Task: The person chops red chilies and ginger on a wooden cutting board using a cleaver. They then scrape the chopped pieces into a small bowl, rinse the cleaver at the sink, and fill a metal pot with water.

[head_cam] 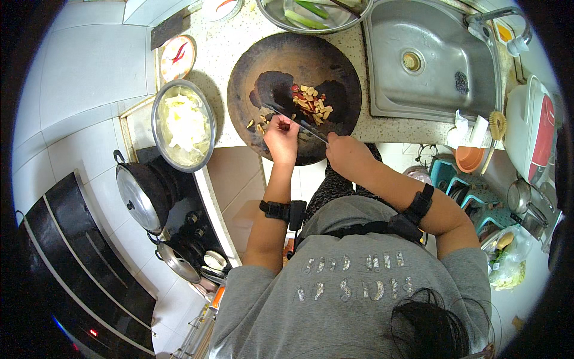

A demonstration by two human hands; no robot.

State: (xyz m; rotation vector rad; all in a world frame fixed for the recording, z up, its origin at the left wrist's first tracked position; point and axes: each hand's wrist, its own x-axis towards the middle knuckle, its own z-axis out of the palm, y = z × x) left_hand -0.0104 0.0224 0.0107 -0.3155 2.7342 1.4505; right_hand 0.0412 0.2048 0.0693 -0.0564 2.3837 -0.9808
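My right hand grips the handle end of a kitchen knife, whose blade slants up and left over a round wooden chopping board. Close to the blade, my left hand rests on the board with its fingers curled; whether they pinch something is hidden. Beyond the blade lies a pile of sliced garlic and cut red chili. A few more garlic pieces are scattered left of my left hand. Dark wet patches mark the wood.
Left of the board stands a metal bowl of chopped pale cabbage. A plate with red chilies sits behind it. Another bowl at the back holds scallion pieces. A steel sink is to the right, a lidded wok at left.
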